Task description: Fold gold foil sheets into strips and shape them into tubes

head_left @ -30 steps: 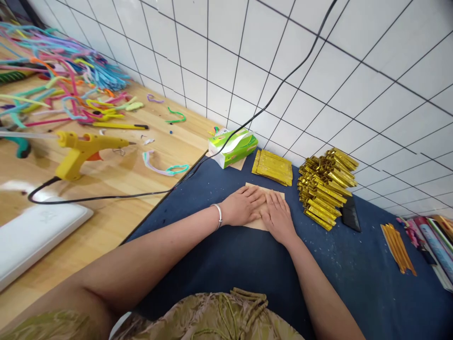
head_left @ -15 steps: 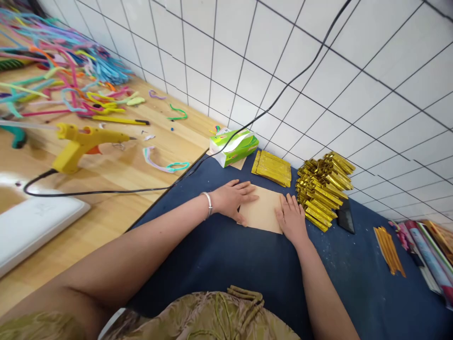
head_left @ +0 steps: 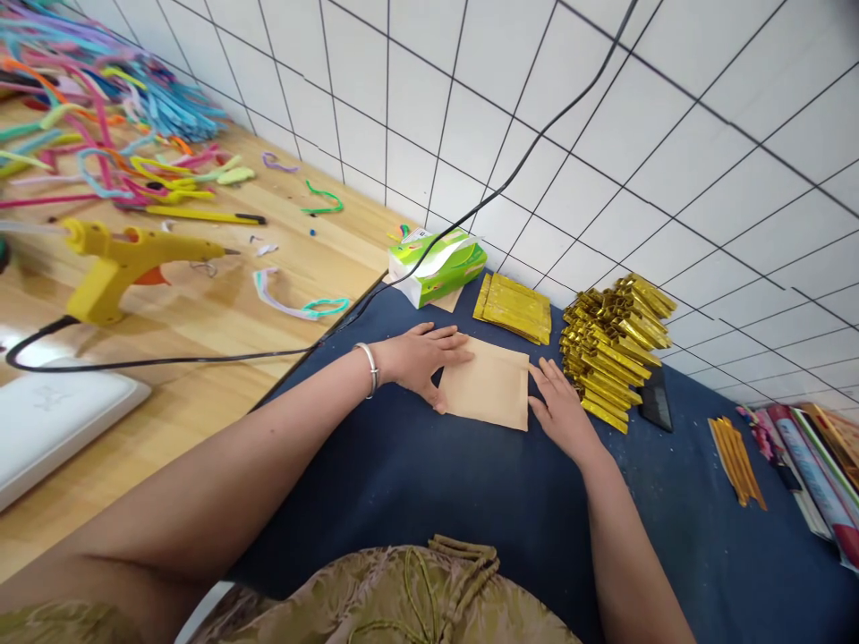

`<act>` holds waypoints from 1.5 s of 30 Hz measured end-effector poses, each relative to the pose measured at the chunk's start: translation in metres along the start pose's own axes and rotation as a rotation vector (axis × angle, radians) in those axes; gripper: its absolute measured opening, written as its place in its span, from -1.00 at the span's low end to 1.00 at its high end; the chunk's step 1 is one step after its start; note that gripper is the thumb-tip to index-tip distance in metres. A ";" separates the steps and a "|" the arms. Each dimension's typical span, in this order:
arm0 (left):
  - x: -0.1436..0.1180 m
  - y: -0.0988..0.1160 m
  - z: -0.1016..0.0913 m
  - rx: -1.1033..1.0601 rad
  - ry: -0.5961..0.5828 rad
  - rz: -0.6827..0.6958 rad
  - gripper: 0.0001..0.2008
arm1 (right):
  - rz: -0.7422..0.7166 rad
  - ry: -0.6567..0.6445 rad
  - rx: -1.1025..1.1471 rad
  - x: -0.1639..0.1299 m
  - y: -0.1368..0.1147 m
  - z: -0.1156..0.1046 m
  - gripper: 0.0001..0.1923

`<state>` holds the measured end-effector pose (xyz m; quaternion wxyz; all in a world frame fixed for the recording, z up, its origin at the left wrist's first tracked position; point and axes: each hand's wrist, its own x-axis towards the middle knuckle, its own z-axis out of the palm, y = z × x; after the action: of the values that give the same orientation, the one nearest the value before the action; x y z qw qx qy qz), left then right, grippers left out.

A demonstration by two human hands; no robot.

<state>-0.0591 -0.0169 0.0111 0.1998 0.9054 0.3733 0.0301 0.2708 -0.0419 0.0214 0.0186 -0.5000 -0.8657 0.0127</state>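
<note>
Lying flat on the dark blue cloth (head_left: pixel 416 483) is a tan paper sheet (head_left: pixel 487 394), square-cornered and smooth, and everything else can be placed against it. At the sheet's left edge rests the left hand (head_left: pixel 420 358), palm down with fingers spread open, the fingertips touching the paper's near-left corner and edge, grasping nothing; a silver bangle (head_left: pixel 368 368) circles that wrist. At the sheet's right edge rests the right hand (head_left: pixel 560 407), also flat and open, its fingers just touching the paper's right side, closed on nothing. Beyond the sheet, toward the tiled wall (head_left: pixel 537 116), lies a flat stack of gold foil sheets (head_left: pixel 514 307), and left of that stack sits a green tissue pack (head_left: pixel 438 266). Right of the sheet, just past the right hand, stands a heap of folded gold foil pieces (head_left: pixel 617 344), with a small black object (head_left: pixel 653 404) against its far side. Further right lies a bundle of orange sticks (head_left: pixel 736 461). Well left of the sheet, on the wooden tabletop (head_left: pixel 221 322), a yellow glue gun (head_left: pixel 114 268) stands with its black cord (head_left: pixel 167 362) trailing, and colourful pipe cleaners (head_left: pixel 100 134) are piled beyond it.
</note>
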 end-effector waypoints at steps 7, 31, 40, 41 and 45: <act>0.000 -0.004 -0.004 -0.037 -0.016 0.000 -0.16 | -0.104 0.023 0.115 -0.001 -0.011 0.001 -0.38; -0.019 0.013 -0.008 -0.116 0.066 -0.021 -0.65 | 0.024 0.220 0.575 0.004 -0.034 0.011 -0.70; -0.019 0.029 -0.001 -0.199 0.328 -0.184 -0.64 | 0.110 0.201 0.502 0.002 -0.056 0.009 -0.72; -0.018 0.029 0.000 -0.181 0.345 -0.194 -0.64 | 0.135 0.202 0.505 0.003 -0.057 0.010 -0.72; -0.013 0.033 0.002 -0.206 0.395 -0.277 -0.63 | 0.216 0.182 0.470 0.006 -0.056 0.013 -0.71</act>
<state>-0.0462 -0.0481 0.0228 0.2167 0.7971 0.5204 0.2164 0.2191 -0.0648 0.0106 0.2104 -0.5704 -0.7755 0.1704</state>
